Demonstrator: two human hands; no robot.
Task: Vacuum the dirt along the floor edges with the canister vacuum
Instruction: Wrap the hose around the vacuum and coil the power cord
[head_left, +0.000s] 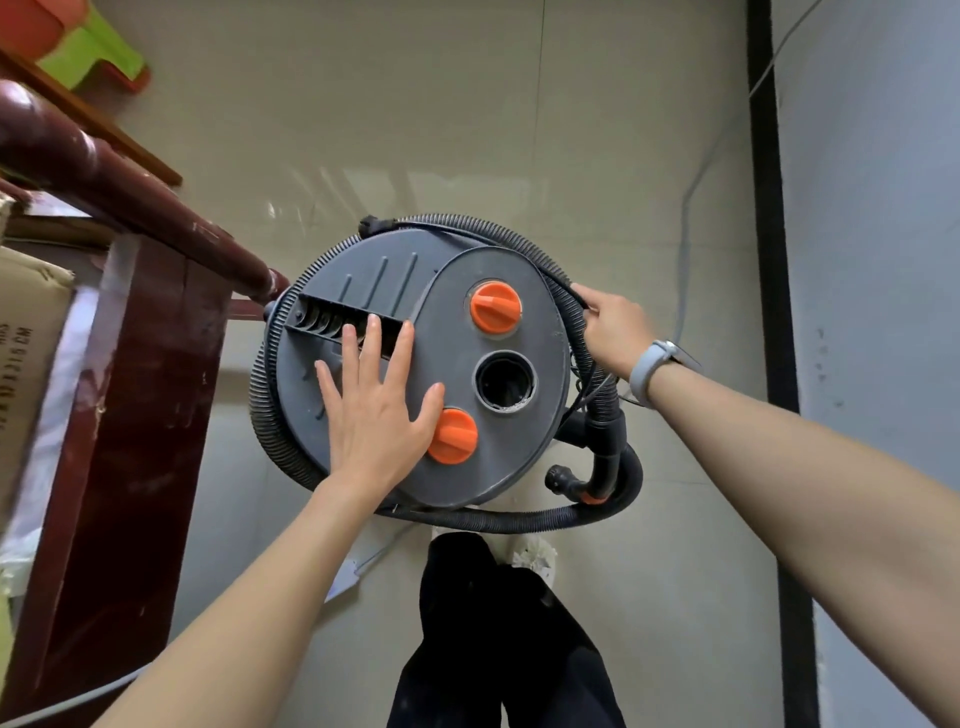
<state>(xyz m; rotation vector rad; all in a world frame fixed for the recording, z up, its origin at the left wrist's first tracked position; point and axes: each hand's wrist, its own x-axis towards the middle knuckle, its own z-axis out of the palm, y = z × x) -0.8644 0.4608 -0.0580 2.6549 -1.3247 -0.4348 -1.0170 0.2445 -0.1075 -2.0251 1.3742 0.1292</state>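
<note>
The black cord (563, 285) is pinched by the right hand (615, 332) at the far right rim of the canister vacuum (410, 374); fingers are curled over it where it runs alongside the corrugated hose (498, 234). A pale grey watch (655, 366) is worn on that wrist. The left hand (376, 410) is laid flat on the vac's grey lid, fingers straight and spread, nothing gripped; fingertips reach the slotted recess (337, 322) and the thumb tip lies just beside the lower orange knob (453, 435).

The vac is seen from above, standing on the pale tiled floor (519, 130) approx. centre frame, just ahead of the person's dark trouser legs (498, 623). A 2nd orange knob (495, 307) is set on the raised oval part of the lid, w/ an open round port (505, 382) between the two knobs. The hose is wrapped round the body: over the far side, down the left and back along the near edge, ending in black tubing w/ an orange ring (597, 496) at the near right.

To the left, a dark red-brown wooden piece of furniture (130, 364) is stood, its turned rail ending just beside the vac's left rim. A cardboard box (26, 364) is seen at the far left edge. Green and orange plastic stools (78, 41) are stacked at top left. At right, a black vertical strip (769, 208) runs against a light wall (872, 208), w/ a thin pale cable (691, 208) trailing down beside it.
</note>
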